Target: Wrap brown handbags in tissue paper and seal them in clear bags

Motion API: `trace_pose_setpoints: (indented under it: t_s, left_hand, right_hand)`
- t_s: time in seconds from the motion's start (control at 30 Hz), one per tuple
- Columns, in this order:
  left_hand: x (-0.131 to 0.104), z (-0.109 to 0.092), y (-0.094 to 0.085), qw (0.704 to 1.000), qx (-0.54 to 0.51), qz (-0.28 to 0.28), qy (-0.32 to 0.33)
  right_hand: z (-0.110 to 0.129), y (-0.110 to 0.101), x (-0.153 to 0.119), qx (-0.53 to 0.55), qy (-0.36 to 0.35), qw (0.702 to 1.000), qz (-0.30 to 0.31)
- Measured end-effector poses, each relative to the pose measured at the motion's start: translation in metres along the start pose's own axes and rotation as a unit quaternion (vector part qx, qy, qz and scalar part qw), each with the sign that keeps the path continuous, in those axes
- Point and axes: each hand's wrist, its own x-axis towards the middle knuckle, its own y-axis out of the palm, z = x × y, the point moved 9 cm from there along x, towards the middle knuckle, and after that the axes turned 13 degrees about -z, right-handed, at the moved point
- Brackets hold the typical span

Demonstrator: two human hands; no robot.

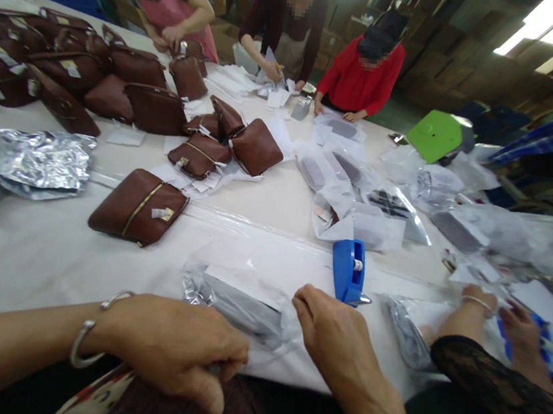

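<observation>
A clear plastic bag [239, 303] with a silvery grey packet inside lies at the table's near edge, between my hands. My left hand [179, 343], with a metal bangle at the wrist, is at the bag's near left side, its fingers curled inward; what they hold, if anything, is hidden. At the bag's right end, my right hand [341, 336] has its fingers bent together in a pinch. Whether it grips the plastic or something small cannot be made out. Just beyond the right hand stands a blue tape dispenser [348, 269].
A brown handbag [138, 207] lies ahead on the left, with several more behind. Crumpled silver foil packaging [40, 161] is at far left. Wrapped items [341, 174] fill the middle right. A co-worker's hands [479, 302] work close by at right; other people stand across the table.
</observation>
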Motion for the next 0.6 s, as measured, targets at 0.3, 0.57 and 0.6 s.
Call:
trace_pose_setpoints:
  t_s: [0.3, 0.57, 0.6]
  left_hand:
    - [0.072, 0.048, 0.02, 0.96, 0.264, -0.09, 0.034]
    - [0.102, 0.075, 0.056, 0.981, 0.193, -0.007, 0.024]
    - [0.106, 0.079, 0.06, 0.982, 0.185, 0.003, 0.027]
  right_hand:
    - [-0.003, 0.011, -0.004, 0.149, 0.057, 0.987, 0.025]
    - [-0.006, 0.014, -0.005, 0.079, 0.021, 0.997, -0.012]
    - [-0.005, 0.014, -0.006, 0.094, 0.022, 0.995, -0.022]
